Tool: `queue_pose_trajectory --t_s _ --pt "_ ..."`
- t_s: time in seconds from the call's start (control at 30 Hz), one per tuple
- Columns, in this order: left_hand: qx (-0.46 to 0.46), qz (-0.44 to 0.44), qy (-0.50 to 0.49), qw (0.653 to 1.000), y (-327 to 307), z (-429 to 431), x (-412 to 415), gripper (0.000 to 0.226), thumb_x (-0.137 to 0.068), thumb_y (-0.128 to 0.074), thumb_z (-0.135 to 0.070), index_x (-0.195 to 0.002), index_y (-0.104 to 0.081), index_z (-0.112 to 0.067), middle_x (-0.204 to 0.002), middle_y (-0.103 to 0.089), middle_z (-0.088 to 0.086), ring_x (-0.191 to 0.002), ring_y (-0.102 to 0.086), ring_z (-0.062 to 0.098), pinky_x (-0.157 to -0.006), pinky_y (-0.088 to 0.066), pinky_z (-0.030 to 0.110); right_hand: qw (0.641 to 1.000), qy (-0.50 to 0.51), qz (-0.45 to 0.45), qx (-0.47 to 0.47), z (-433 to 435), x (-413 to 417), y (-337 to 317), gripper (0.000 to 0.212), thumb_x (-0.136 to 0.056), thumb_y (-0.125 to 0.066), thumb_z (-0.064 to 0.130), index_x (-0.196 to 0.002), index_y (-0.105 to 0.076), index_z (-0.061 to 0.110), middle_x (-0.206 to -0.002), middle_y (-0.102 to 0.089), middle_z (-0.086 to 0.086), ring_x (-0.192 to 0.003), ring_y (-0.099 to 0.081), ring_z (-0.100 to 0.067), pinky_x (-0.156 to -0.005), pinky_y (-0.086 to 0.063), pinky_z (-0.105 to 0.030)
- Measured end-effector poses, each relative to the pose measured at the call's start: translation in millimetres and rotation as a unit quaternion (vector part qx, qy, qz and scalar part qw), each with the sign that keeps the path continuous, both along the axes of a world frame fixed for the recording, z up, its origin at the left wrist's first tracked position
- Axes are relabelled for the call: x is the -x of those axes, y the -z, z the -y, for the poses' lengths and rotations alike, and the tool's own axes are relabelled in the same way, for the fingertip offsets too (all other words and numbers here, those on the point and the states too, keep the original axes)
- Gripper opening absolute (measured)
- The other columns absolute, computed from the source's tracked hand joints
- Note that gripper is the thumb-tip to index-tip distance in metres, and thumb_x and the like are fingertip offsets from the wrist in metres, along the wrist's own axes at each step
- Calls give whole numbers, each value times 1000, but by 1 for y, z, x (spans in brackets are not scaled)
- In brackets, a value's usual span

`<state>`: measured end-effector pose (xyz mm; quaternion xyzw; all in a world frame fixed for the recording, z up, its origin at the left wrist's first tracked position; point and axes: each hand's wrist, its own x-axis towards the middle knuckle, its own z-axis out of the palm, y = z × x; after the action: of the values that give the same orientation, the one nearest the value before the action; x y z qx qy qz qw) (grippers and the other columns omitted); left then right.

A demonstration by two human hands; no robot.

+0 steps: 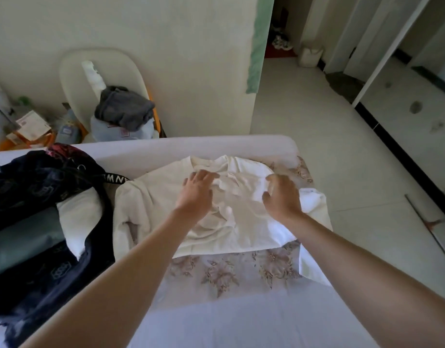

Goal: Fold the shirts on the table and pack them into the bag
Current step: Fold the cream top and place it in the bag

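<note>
Your 2 hands are over a cream shirt (153,202) that lies spread on the table (166,148), on a cloth with flowers (221,275). The collar of the shirt points away from you, toward the far edge. Your left hand (196,194) rests on the middle of the shirt, just below the collar, with the fingers (204,175) straight and spread, holding nothing. Your right hand (283,197) is near it on the right part of the shirt, and its fingers (266,197) are curled and grip a bunch of the white fabric. The dark blue bag (28,285) stands open at your left, touching the sleeve of the shirt. Inside it you can see folded clothes (78,214), white and grey-green. Behind the table a chair (73,71) carries a grey garment (123,109).
</note>
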<state>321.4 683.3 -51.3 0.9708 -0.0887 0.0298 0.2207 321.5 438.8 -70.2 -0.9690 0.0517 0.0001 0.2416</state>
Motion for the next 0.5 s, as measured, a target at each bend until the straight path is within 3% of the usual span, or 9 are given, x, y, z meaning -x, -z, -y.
queue_pose_trajectory --t_s 0.07,0.13,0.17,0.23,0.3,0.37,0.4,0.43,0.5 --pt "-1 -6 63 998 26 2 18 35 -87 -52 -9 -110 -67 -30 -124 -59 -9 -118 -50 18 -103 -38 39 993 -95 -37 55 1 18 24 44 -86 -63 16 -129 -56 19 -137 -49 -8 -129 -45 -30 -105 -36 -43" --pt "-37 -69 130 989 47 4 40 25 -91 -56 -21 -110 -67 -32 -127 -57 -11 -124 -46 15 -108 -36 43 973 -181 -73 120 6 40 43 47 -86 -61 19 -132 -55 23 -145 -42 -5 -136 -38 -25 -110 -29 -41" --pt "-72 -113 157 978 57 4 51 29 -91 -59 -31 -119 -64 -34 -136 -51 -10 -131 -39 15 -114 -30 45 961 -221 -89 144 8 50 51 51 -85 -61 22 -136 -53 25 -149 -38 -4 -140 -32 -24 -113 -26 -40" --pt "-173 -156 185 955 72 3 69 58 -86 -62 -48 -140 -46 -39 -157 -26 -6 -143 -20 23 -119 -17 51 932 -296 -111 178 10 69 64 64 -83 -61 27 -145 -43 28 -157 -26 -4 -147 -21 -23 -119 -18 -40" --pt "-214 -172 155 949 85 -1 77 77 -81 -63 -58 -148 -29 -44 -160 -7 -3 -145 -9 29 -117 -17 56 921 -322 -125 178 12 81 74 74 -84 -63 22 -152 -34 29 -162 -17 -6 -149 -16 -26 -121 -18 -44" --pt "-194 -183 122 956 91 -6 78 68 -86 -62 -54 -146 -31 -46 -157 -11 -5 -144 -12 28 -114 -26 53 929 -317 -94 168 12 84 80 68 -83 -67 7 -145 -47 26 -153 -36 -12 -139 -39 -31 -105 -44 -45" --pt "-176 -173 118 962 92 -8 78 56 -90 -61 -44 -143 -40 -44 -157 -16 -6 -143 -17 27 -112 -32 50 933 -313 -58 170 13 82 83 59 -79 -70 2 -134 -59 22 -135 -53 -12 -121 -55 -32 -85 -56 -41" --pt "-151 -162 114 968 93 -10 78 45 -94 -61 -32 -137 -50 -41 -157 -21 -8 -142 -25 26 -109 -39 47 932 -313 -36 177 15 80 85 47 -77 -72 -1 -120 -67 18 -113 -60 -9 -100 -63 -29 -65 -56 -35" --pt "-117 -143 103 977 90 -13 77 36 -96 -57 -15 -126 -63 -34 -159 -24 -11 -135 -39 25 -102 -48 43 933 -313 -34 176 19 77 81 28 -79 -70 -2 -103 -70 13 -89 -56 -5 -81 -61 -26 -54 -43 -32"
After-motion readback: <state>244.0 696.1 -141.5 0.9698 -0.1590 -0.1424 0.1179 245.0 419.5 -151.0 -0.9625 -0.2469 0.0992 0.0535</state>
